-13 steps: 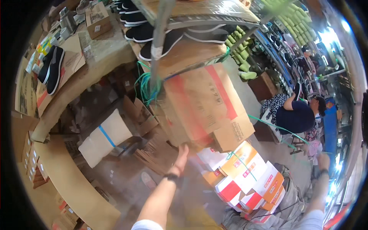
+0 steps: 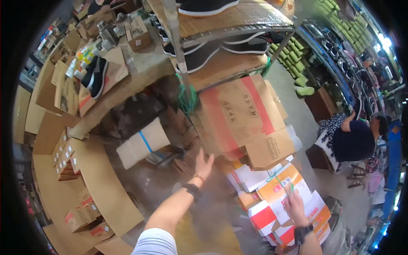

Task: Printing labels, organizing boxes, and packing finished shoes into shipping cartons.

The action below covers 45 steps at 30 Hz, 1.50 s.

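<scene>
My left hand (image 2: 204,165) is open, fingers apart, just below the lower left edge of a brown carton with red stripes (image 2: 233,112); I see nothing in it. My right hand (image 2: 295,205) is over a stack of white, orange and red flattened boxes (image 2: 265,204), its fingers closed on green twine (image 2: 278,174) that crosses the top of the stack. A smaller brown cardboard piece (image 2: 270,148) lies between the striped carton and the stack. The fingertips of my right hand are somewhat blurred.
A metal-framed shelf with black shoes (image 2: 199,57) stands ahead. Left are a ledge with a pair of black shoes (image 2: 95,76), a strapped pale bundle (image 2: 142,143) and a big open carton (image 2: 110,187) with small boxes. A seated person (image 2: 355,138) is at right.
My right hand has come in from the far right to the box stack, and the long stretched green twine has slackened. My left hand stays open near the carton. The view has shifted.
</scene>
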Each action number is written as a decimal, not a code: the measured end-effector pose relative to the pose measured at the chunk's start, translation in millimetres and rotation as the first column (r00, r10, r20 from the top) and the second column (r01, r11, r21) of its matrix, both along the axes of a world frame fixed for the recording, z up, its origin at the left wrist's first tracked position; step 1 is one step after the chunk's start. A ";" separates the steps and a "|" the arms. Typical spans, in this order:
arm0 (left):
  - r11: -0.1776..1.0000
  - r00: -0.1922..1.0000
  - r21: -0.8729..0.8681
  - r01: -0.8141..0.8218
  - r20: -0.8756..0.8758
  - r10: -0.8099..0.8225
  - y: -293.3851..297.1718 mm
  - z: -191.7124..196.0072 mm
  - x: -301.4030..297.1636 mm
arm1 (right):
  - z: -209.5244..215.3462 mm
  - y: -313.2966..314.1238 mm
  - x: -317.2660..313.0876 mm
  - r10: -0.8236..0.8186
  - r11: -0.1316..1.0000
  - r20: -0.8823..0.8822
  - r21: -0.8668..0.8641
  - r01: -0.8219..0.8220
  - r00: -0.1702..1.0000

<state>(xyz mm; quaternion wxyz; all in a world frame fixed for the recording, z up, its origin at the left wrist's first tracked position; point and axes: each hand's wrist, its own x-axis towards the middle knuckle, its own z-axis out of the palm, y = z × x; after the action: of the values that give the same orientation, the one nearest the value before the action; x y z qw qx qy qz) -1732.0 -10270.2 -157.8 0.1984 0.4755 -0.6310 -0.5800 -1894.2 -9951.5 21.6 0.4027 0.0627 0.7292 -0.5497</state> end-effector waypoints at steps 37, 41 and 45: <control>0.369 0.264 -0.015 0.929 0.725 -0.636 -455.2 -78.3 184.7 | -192.5 -400.4 141.9 0.164 0.949 -0.357 0.312 -0.048 0.920; -0.142 0.086 -0.306 0.941 0.626 -0.775 -404.9 -82.7 165.4 | -206.8 -536.1 186.0 0.329 0.918 -0.102 -0.198 -0.343 0.939; 0.164 0.239 -0.184 0.969 0.541 -0.806 -384.1 -70.3 142.2 | -217.7 -657.1 176.5 0.075 0.888 -0.133 -0.442 -0.127 0.988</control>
<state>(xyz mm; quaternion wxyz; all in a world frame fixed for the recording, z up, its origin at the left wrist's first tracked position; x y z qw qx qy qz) -1589.7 -10654.3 -228.1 -0.1791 0.0224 -0.9319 -0.3146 -1717.7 -10608.5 -196.1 0.3926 -0.1009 0.6063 -0.6841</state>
